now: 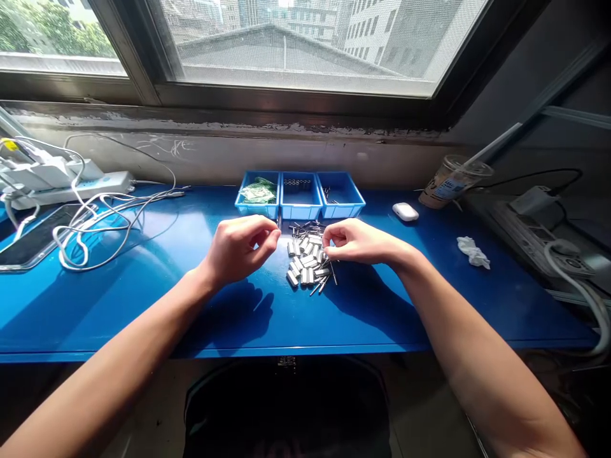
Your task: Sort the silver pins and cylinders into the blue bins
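A pile of several small silver metal blocks and thin pins [306,259] lies on the blue table [143,305] between my hands. My left hand [238,247] hovers just left of the pile, its fingers curled with thumb and fingertips pinched together; whatever they hold is too small to make out. My right hand [356,240] rests at the pile's right edge, fingers pinched down among the pins. Behind the pile stand three blue bins: the left bin [258,202] holds green packets, the middle bin [300,198] small metal parts, the right bin [344,198] a few pins.
A power strip with chargers [57,181] and tangled white cables [95,219] lie at the left beside a phone [33,242]. A white earbud case [405,211], an iced drink cup [451,181] and a crumpled tissue [472,251] lie at the right, with another power strip [539,235].
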Available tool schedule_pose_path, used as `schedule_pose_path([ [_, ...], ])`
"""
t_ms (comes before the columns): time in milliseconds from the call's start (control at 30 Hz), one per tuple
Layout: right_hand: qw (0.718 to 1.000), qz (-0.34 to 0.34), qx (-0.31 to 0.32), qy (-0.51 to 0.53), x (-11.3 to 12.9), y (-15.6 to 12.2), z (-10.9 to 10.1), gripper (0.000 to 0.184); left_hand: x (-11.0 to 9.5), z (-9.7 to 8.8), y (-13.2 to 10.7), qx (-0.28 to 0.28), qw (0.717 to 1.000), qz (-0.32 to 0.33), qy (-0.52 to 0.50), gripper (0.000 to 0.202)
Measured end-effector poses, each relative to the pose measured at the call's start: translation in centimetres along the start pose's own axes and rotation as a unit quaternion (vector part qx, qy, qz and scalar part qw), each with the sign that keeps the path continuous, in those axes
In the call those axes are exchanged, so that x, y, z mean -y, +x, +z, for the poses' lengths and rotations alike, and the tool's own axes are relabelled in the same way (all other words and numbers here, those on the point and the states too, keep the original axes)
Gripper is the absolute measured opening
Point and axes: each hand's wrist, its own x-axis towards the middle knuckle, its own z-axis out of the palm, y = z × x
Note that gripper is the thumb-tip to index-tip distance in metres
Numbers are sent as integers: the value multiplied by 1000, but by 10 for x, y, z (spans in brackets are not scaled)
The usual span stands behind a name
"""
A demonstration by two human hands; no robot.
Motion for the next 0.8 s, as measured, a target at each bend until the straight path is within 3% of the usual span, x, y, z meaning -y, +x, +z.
schedule_pose_path([
  [300,997,-51,-48,35,-2,2,6,14,3,5,-3,42,999,-3,-3,17],
  [600,969,-121,-133,169,8,1,7,7,6,-2,0,43,999,0,-5,14],
  [800,939,-136,-167,269,4,8,-6,36,19,-8,18,107,993,56,8,12],
])
